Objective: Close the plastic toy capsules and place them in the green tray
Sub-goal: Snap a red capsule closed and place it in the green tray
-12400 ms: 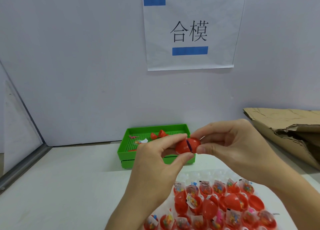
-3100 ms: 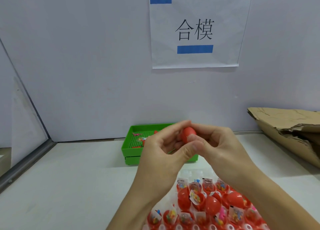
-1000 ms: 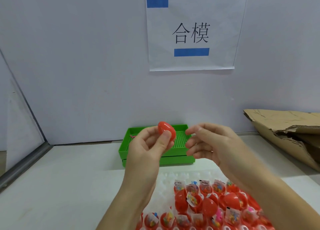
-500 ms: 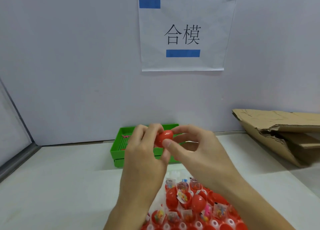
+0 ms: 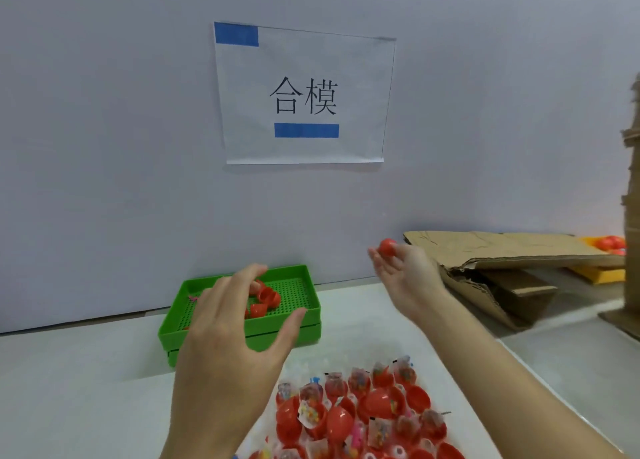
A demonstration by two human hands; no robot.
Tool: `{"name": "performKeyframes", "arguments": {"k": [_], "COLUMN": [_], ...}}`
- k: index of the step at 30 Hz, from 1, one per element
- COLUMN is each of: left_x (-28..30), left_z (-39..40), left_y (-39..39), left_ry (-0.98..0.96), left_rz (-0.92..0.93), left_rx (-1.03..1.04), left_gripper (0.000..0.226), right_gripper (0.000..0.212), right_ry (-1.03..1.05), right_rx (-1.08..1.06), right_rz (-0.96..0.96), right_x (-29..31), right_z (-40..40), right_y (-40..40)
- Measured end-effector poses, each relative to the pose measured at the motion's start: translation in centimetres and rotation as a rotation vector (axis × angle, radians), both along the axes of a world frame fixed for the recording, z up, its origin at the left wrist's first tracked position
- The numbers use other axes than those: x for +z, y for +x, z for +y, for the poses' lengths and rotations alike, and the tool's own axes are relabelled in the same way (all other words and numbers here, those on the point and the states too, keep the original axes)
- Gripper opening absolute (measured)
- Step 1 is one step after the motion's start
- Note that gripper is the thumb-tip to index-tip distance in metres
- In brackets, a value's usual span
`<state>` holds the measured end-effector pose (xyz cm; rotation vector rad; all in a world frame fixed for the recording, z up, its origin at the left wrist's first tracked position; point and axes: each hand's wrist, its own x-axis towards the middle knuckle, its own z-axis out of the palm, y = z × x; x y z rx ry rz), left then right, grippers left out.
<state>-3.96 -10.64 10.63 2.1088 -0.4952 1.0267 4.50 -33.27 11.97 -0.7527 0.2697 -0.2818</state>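
My right hand (image 5: 408, 282) is raised to the right of the green tray (image 5: 173, 341) and pinches a closed red capsule (image 5: 387, 246) at its fingertips. My left hand (image 5: 228, 337) hovers over the tray's front edge with fingers spread, holding nothing. A few red capsule pieces (image 5: 266, 299) lie inside the tray, partly hidden by my left fingers. Several open red capsule halves with bagged toys (image 5: 356, 410) sit on a clear blister sheet close to me.
Flattened cardboard (image 5: 502, 251) lies at the right against the wall, with a cardboard stack at the far right edge. A yellow tray with red capsules (image 5: 609, 244) shows behind it. A paper sign (image 5: 304, 95) is taped to the wall.
Both hands held the capsule together before. Now they have parted: my right hand carries the capsule up and to the right, and my left hand has let go and opened over the tray.
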Motion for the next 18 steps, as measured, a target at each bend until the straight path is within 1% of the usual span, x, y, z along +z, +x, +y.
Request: {"name": "performKeyframes", "arguments": {"k": [4,6,8,9,11,12,14,17,18], "left_x": [-0.3,-0.3,-0.4,-0.6,-0.7,-0.6,-0.5,-0.8,-0.9], "left_z": [-0.1,-0.3,-0.4,-0.4,-0.5,-0.5,-0.4,0.0,0.4], "left_y": [0.3,0.4,0.5,0.6,0.7,0.7,0.7,0.9,1.1], "left_ry": [-0.005,-0.012,-0.023,-0.027,-0.027,-0.018,-0.017,-0.002,0.014], "left_rz": [-0.01,-0.026,-0.021,-0.014,0.001,0.005,0.015,0.054,0.08], "left_rx": [0.005,0.004,0.0,-0.004,-0.011,-0.011,-0.018,-0.024,-0.023], "left_gripper": [0.045,0.04,0.036,0.035,0.035,0.036,0.035,0.015,0.02], "right_gripper": [0.016,0.015,0.019,0.023,0.041,0.046,0.047,0.036,0.032], "right_ry": [0.205,0.318,0.439,0.49,0.526,0.494,0.328,0.023,-0.087], "right_rx": [-0.165,-0.23,-0.274,-0.286,-0.257,-0.221,-0.105,0.084,0.145], "right_rz": [0.001,-0.023,-0.061,-0.078,-0.084,-0.065,0.002,0.073,0.089], "right_x": [-0.4,-0.3,-0.2,-0.1,-0.2,-0.4,-1.0,-1.8,-2.0], "right_z": [-4.3,-5.7,-6.7,-7.0,-7.0,-6.8,-5.8,-3.9,-3.4], "right_y": [3.8,5.0,5.9,6.2,6.5,6.5,5.9,3.9,3.2]}}
